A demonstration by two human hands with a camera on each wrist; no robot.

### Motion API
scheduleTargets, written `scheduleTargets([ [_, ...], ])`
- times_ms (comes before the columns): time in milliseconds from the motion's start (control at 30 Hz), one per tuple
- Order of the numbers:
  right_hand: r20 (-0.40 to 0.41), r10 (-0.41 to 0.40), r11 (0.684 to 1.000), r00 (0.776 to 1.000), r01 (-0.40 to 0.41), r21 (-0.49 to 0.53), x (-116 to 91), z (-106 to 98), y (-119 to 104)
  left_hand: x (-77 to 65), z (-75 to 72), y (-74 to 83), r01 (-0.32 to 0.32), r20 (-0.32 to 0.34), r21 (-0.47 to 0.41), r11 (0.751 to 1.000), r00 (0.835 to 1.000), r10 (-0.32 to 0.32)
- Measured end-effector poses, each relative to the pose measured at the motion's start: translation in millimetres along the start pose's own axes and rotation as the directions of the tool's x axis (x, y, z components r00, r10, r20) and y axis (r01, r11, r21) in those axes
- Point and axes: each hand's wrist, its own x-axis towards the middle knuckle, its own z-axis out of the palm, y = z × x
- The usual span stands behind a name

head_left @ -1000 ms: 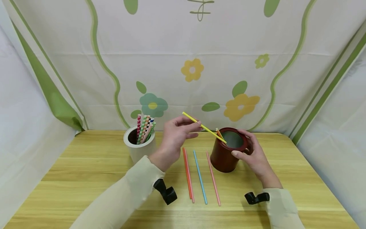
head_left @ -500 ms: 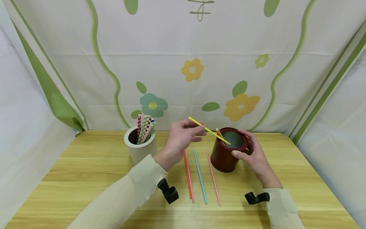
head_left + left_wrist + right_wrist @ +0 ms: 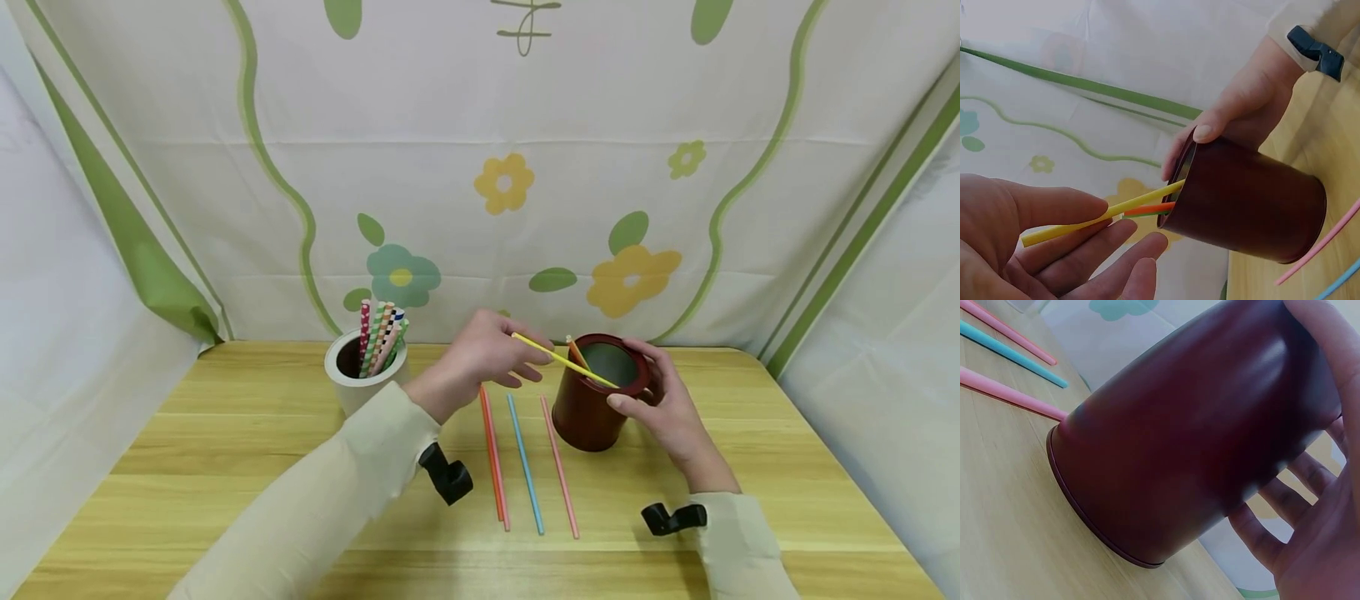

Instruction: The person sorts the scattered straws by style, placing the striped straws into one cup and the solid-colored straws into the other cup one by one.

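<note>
Left grip: your left hand (image 3: 487,350) pinches the yellow straw (image 3: 567,362) between thumb and forefinger, the pads together on it; the other fingers fan out loosely, spaced apart. The straw slants, its far end past the rim and inside the mouth of the dark red cup (image 3: 587,421). Right grip: your right hand (image 3: 667,412) is clamped round that cup, thumb at the rim, remaining fingers spread along its side. The cup stands upright on the bench (image 3: 225,467). An orange straw (image 3: 577,353) leans in its mouth, a sliver of green beside it. Near the cup, on the bench, lie a pink straw (image 3: 559,467), a blue straw (image 3: 525,463), then a second pink straw (image 3: 498,471) just beside a red-orange straw (image 3: 491,458). Past your left forearm, a white cup (image 3: 356,400) holds patterned straws (image 3: 381,343), dotted and striped. Markings: flowers and leaves printed on the cloth (image 3: 420,108); high on it, a green looping stroke (image 3: 525,32), cut by the frame edge, and you cannot tell whether it is lettering.
</note>
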Motion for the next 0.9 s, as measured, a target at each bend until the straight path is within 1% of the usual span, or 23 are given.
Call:
scheduleTargets([
  [167, 0.002, -0.003, 1.0, 1.0, 0.003, -0.004, 0.8, -0.8, 1.3, 3.2, -2.7, 3.9, 0.012, 0.013, 0.028, 1.0, 1.0, -0.013],
  [267, 0.003, -0.011, 1.0, 1.0, 0.011, 0.002, 0.7, -1.1, 1.5, 6.3, -1.8, 5.2, 0.018, 0.015, 0.044, 0.999, 1.0, -0.019],
  [633, 0.006, -0.009, 1.0, 1.0, 0.009, -0.002, 0.7, -1.7, 3.6, 20.3, 9.9, 4.2, 0.0, 0.014, 0.082, 0.997, 1.0, -0.001],
  [900, 0.009, -0.012, 1.0, 1.0, 0.012, 0.006, 0.2, -0.7, 2.5, 25.5, 16.1, 3.6, -0.012, 0.011, 0.101, 0.995, 1.0, 0.011],
])
